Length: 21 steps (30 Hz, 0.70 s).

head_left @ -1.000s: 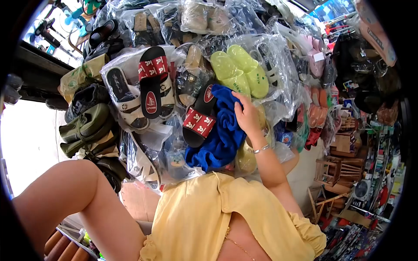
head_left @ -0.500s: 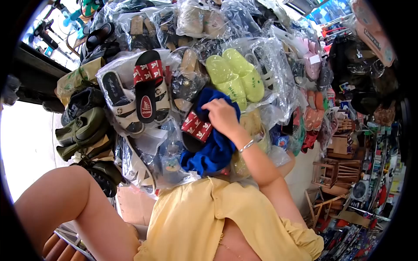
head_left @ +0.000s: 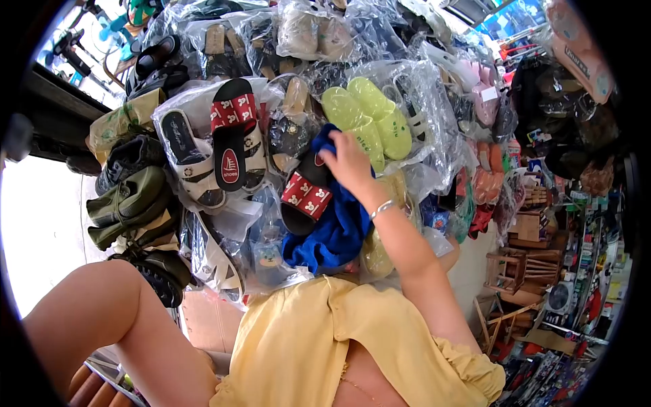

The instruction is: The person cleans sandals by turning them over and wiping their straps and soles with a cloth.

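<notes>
My right hand [head_left: 351, 161], with a silver bangle at the wrist, is closed on the upper part of a blue cloth [head_left: 332, 237]. Its fingers press the cloth against the heel end of a black slide sandal [head_left: 306, 195] with a red-and-white patterned strap. Part of the sandal's dark insole shows beside my fingers. The matching slide [head_left: 232, 139] lies to the left, sole down, with a red oval label on its insole. Lime-green slippers [head_left: 369, 122] in clear plastic lie just beyond my hand. My left hand is out of view.
White-strapped sandals [head_left: 192, 163] lie on plastic at the left, beside olive shoes [head_left: 129, 203]. Bagged footwear [head_left: 315, 34] is piled at the back. Wooden stools [head_left: 508, 271] stand at the right, near crowded goods [head_left: 576, 298]. A bent bare limb [head_left: 88, 305] fills the lower left.
My right hand has shifted slightly up along the sandal with the cloth's upper part. More of the patterned strap and insole now shows. The matching slide stays in place.
</notes>
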Motion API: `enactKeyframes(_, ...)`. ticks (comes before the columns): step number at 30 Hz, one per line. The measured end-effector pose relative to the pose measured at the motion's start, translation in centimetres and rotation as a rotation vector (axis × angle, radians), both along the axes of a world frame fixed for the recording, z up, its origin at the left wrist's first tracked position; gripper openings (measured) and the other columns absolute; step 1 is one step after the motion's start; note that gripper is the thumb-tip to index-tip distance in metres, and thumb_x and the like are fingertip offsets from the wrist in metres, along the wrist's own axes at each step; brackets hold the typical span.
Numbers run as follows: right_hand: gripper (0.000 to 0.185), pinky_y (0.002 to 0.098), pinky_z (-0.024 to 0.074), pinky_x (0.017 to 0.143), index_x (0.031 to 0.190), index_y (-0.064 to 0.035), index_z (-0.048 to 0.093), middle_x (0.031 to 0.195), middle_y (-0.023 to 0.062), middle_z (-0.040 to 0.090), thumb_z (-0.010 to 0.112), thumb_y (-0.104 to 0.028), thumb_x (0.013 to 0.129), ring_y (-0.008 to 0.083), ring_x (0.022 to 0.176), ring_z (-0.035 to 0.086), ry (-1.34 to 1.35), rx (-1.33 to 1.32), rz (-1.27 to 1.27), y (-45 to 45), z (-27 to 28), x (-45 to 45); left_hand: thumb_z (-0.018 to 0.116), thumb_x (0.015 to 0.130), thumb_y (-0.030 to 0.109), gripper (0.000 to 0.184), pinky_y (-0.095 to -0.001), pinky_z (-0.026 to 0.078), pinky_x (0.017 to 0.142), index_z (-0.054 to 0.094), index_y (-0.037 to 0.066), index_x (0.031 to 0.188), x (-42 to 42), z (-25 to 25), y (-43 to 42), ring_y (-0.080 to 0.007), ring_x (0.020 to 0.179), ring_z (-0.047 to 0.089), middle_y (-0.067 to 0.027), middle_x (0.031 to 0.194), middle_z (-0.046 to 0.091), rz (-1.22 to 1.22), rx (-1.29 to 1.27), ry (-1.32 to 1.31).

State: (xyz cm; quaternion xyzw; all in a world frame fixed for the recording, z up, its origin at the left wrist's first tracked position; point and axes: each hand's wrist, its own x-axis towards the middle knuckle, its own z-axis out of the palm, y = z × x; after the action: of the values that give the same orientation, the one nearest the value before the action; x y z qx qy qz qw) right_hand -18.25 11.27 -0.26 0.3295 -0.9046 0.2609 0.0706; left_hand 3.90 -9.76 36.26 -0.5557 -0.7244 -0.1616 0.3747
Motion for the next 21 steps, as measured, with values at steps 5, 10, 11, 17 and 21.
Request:
enactKeyframes(5, 0.018, 0.0414, 0.054, 0.071, 0.1, -0.0131, 0.061, 0.093, 0.0082, 0.062, 0.067, -0.016, 0.084, 0.0306, 0.085, 0.066, -0.162, 0.134, 0.292, 1.0, 0.2, 2.2, 0.051, 0.097, 0.049, 0.051, -0.0507, 0.009, 0.122, 0.05, 0.022, 0.14, 0.0, -0.1, -2.2, -0.0263, 0.147, 0.022, -0.0057, 0.157, 0.032, -0.008, 0.269, 0.123)
enactKeyframes(10, 0.021, 0.0413, 0.0513, 0.082, 0.1, -0.0082, 0.063, 0.106, 0.0105, 0.057, 0.069, -0.014, 0.08, 0.032, 0.101, 0.058, 0.008, 0.073, -0.026, 0.6, -0.1, -1.7, 0.05, 0.098, 0.052, 0.059, -0.0532, 0.009, 0.122, 0.036, 0.027, 0.15, -3.7, -7.5, -2.3, -0.0286, 0.15, 0.015, -0.0033, 0.162, 0.02, -0.312, 1.514, -0.013)
enactKeyframes(11, 0.021, 0.0413, 0.0513, 0.082, 0.1, -0.0082, 0.063, 0.106, 0.0105, 0.057, 0.069, -0.014, 0.08, 0.032, 0.101, 0.058, 0.003, 0.063, -0.032, 0.5, -0.4, -1.3, 0.053, 0.096, 0.044, 0.054, -0.0503, 0.015, 0.119, 0.041, 0.021, 0.144, -4.2, -11.1, -2.6, -0.0285, 0.145, 0.022, -0.0061, 0.155, 0.028, -0.113, 1.553, -0.163)
enactKeyframes(17, 0.027, 0.0423, 0.0514, 0.084, 0.104, -0.0109, 0.059, 0.105, 0.0104, 0.058, 0.069, -0.012, 0.079, 0.033, 0.102, 0.058, -0.115, 0.061, 0.333, 1.6, 0.0, 1.1, 0.072, 0.083, 0.01, 0.05, -0.0407, 0.037, 0.109, 0.053, 0.0, 0.128, -3.7, -31.0, 2.3, -0.0326, 0.128, 0.051, -0.0205, 0.133, 0.056, 0.607, 0.811, -1.093)
enactKeyframes(21, 0.026, 0.0448, 0.052, 0.083, 0.109, -0.0093, 0.059, 0.104, 0.0138, 0.061, 0.066, -0.015, 0.085, 0.0359, 0.097, 0.062, -0.163, -0.03, 0.015, 1.5, -1.0, -2.1, 0.08, 0.077, 0.016, 0.088, -0.043, 0.035, 0.111, 0.031, 0.002, 0.149, -2.9, -38.3, 7.0, -0.0378, 0.133, 0.044, -0.0235, 0.143, 0.045, 0.829, 0.774, -1.24)
